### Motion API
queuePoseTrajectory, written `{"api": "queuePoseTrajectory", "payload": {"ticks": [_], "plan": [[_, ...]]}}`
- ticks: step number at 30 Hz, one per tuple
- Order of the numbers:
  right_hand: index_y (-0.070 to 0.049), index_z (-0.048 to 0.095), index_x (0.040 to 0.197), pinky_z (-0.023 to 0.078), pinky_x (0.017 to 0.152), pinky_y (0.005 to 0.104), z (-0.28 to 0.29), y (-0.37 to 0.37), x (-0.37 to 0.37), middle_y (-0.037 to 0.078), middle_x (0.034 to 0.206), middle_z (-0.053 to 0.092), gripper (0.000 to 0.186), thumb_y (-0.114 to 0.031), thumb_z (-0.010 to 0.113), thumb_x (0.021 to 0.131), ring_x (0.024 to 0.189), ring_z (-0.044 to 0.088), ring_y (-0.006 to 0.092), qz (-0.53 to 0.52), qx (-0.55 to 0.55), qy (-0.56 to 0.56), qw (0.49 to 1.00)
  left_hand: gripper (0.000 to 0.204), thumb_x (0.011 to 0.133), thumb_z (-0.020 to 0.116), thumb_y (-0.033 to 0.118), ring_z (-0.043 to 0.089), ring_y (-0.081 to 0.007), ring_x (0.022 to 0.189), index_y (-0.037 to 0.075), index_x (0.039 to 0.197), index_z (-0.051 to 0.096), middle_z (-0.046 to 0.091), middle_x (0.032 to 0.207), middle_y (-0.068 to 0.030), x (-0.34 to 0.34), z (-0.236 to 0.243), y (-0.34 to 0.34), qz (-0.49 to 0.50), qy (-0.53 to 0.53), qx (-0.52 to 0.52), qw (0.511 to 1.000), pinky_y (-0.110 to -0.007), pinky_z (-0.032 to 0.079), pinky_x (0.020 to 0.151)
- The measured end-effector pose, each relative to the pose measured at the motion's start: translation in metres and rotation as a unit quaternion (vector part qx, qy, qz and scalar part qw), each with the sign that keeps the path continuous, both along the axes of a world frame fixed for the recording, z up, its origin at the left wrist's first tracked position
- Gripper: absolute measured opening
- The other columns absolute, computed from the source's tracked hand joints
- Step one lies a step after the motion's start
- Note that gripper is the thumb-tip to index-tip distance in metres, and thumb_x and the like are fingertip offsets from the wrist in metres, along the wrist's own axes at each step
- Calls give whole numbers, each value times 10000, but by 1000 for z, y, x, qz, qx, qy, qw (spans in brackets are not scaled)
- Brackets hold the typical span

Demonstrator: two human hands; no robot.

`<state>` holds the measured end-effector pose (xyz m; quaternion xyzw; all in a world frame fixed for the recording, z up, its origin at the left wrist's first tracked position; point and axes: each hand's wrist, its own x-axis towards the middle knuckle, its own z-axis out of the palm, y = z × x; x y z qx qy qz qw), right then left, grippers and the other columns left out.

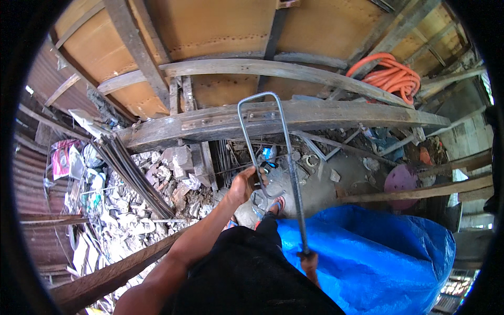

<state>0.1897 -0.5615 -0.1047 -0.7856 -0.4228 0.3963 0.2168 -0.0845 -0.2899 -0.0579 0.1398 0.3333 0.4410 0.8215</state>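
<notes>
A grey metal rod (pixel 289 152), bent into a long narrow U, stands up in front of me with its closed end above the thick wooden beam (pixel 336 114). My left hand (pixel 244 185) is closed round its shorter leg, just above a bend that hooks away towards the longer leg. Low on the right, my right hand (pixel 308 261) grips the bottom end of the longer leg. A plank with small bolts or pegs (pixel 210 122) is fixed on the beam behind the rod. Whether the rod touches the beam, I cannot tell.
A blue tarpaulin (pixel 367 252) spreads at the lower right. Rubble (pixel 121 226) and a bundle of thin rods (pixel 134 176) lie at left. A coiled orange hose (pixel 388 79) rests at the upper right. A timber (pixel 121 273) crosses beside my left arm.
</notes>
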Motion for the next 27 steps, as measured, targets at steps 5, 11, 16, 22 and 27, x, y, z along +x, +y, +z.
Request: {"api": "queuePoseTrajectory", "payload": {"ticks": [5, 11, 16, 22, 27], "plan": [[15, 543, 625, 347, 446, 330, 77, 75, 87, 34, 513, 411, 206, -141, 676, 644, 519, 391, 76, 101, -4, -41, 994, 631, 773, 459, 467, 491, -284, 1079, 76, 1261, 368, 531, 1126, -126, -45, 28, -3, 104, -37, 135, 985, -474, 361, 906], [-11, 634, 829, 469, 665, 425, 149, 220, 125, 225, 769, 608, 347, -284, 698, 625, 751, 589, 383, 319, 12, -293, 901, 333, 932, 334, 411, 549, -264, 745, 111, 931, 479, 540, 777, -66, -57, -14, 16, 271, -59, -48, 960, -439, 443, 741], [-10, 639, 933, 459, 790, 438, 193, 400, 102, 231, 916, 609, 388, -274, 642, 648, 883, 576, 387, 440, 61, -403, 800, 265, 930, 388, 359, 541, -231, 667, 115, 869, 470, 521, 727, -48, -53, -31, 48, 451, -2, -45, 891, -425, 462, 650], [-50, 661, 906, 461, 787, 431, 228, 549, 78, 226, 873, 617, 334, -236, 623, 632, 861, 594, 363, 513, 111, -425, 738, 286, 921, 411, 374, 587, -247, 707, 100, 874, 481, 562, 756, -56, -60, -43, 99, 536, 56, -203, 817, -428, 494, 683], [-60, 667, 897, 463, 779, 426, 227, 599, 143, 211, 853, 624, 331, -209, 611, 608, 846, 598, 361, 512, 72, -448, 729, 299, 920, 400, 383, 626, -263, 776, 94, 921, 473, 589, 849, -91, -54, -68, 103, 531, 36, -198, 823, -412, 524, 624]]}}
